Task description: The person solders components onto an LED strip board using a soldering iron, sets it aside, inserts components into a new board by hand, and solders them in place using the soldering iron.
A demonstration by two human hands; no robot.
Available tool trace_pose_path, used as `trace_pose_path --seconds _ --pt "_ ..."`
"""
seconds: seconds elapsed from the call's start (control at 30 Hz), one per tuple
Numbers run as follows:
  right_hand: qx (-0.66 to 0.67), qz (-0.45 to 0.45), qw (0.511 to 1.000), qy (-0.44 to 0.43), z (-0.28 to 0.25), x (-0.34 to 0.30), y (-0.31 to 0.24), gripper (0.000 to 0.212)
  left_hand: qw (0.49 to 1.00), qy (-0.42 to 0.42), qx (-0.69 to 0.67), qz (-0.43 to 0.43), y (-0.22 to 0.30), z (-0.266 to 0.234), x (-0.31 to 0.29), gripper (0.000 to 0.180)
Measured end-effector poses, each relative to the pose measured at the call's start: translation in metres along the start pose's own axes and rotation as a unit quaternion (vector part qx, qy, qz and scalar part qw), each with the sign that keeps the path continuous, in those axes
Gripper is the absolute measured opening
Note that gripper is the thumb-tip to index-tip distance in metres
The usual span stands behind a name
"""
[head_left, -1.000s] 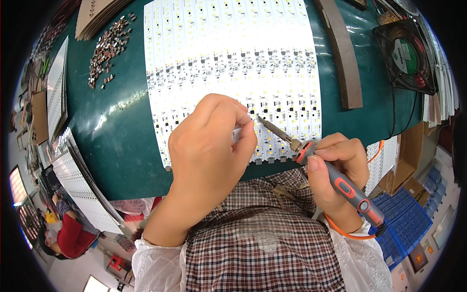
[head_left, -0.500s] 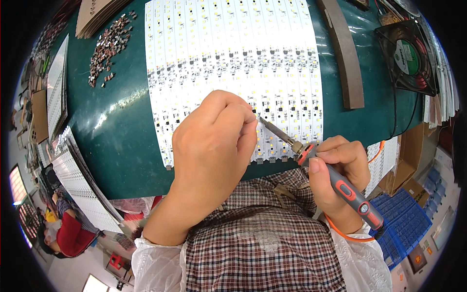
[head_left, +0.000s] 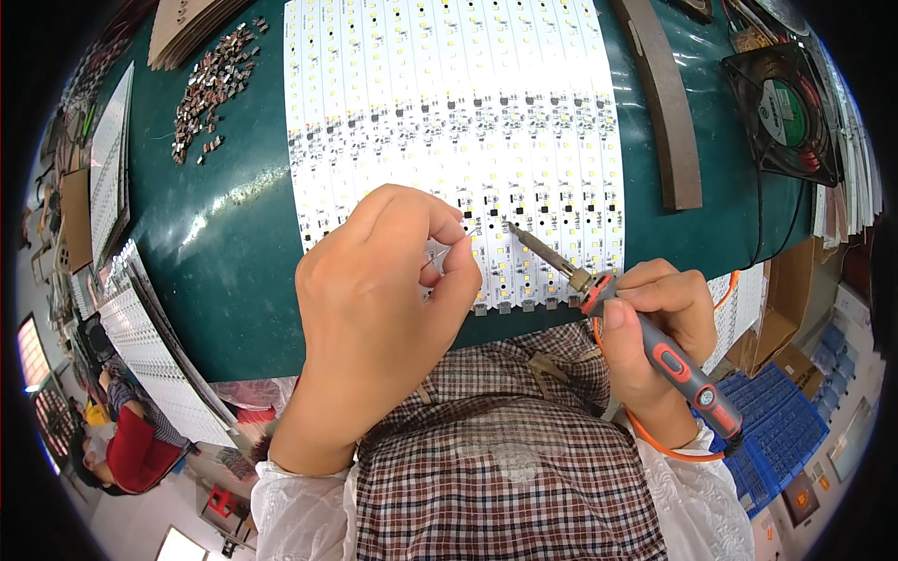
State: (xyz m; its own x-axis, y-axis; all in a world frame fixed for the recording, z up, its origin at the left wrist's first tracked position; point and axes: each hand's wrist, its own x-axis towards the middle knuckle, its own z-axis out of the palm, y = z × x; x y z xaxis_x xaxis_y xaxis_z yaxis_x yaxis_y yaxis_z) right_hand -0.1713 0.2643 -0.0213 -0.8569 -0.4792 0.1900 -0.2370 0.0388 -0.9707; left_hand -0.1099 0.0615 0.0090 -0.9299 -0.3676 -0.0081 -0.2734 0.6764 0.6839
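Observation:
A wide white panel of LED circuit strips [head_left: 449, 65], dotted with yellow LEDs and small black chips, lies on the green bench. Over its lower left part is my left hand [head_left: 379, 280], thumb and forefinger pinched on a thin solder wire [head_left: 432, 258], most of which the fingers hide. My right hand [head_left: 655, 323] grips a grey and red soldering iron [head_left: 675, 366] like a pen. Its metal tip points up and left at the strips' lower section, a short way right of my left fingertips. Whether the tip touches the board I cannot tell.
Loose small metal parts [head_left: 210, 89] lie heaped at the upper left, beside stacked cardboard [head_left: 187, 33]. Right of the panel lies a long brown bar [head_left: 659, 103], then a black fan [head_left: 786, 112]. Blue crates [head_left: 767, 421] stand lower right. A person in red [head_left: 140, 449] sits far left.
My left hand has drawn back to the left, widening the gap to the iron's tip. The iron and right hand have shifted slightly right.

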Motion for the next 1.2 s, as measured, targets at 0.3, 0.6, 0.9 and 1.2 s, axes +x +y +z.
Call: trace_pose_path --seconds 0.3,0.6,0.9,1.2 --pt "-0.006 0.002 1.000 -0.005 0.001 0.001 -0.004 0.022 0.999 0.022 -0.011 0.040 -0.011 0.005 -0.002 0.013" --pt "0.002 0.003 1.000 -0.019 0.010 0.004 -0.005 0.025 0.998 0.044 0.019 0.047 -0.016 0.011 -0.002 0.016" --pt "-0.020 -0.014 1.000 -0.020 0.014 0.003 0.000 0.026 0.998 0.030 0.021 0.047 -0.016 0.011 -0.001 0.013" --pt "-0.018 -0.018 1.000 -0.018 0.016 0.001 -0.001 0.026 0.998 0.020 0.023 0.048 -0.015 0.006 0.000 0.011"
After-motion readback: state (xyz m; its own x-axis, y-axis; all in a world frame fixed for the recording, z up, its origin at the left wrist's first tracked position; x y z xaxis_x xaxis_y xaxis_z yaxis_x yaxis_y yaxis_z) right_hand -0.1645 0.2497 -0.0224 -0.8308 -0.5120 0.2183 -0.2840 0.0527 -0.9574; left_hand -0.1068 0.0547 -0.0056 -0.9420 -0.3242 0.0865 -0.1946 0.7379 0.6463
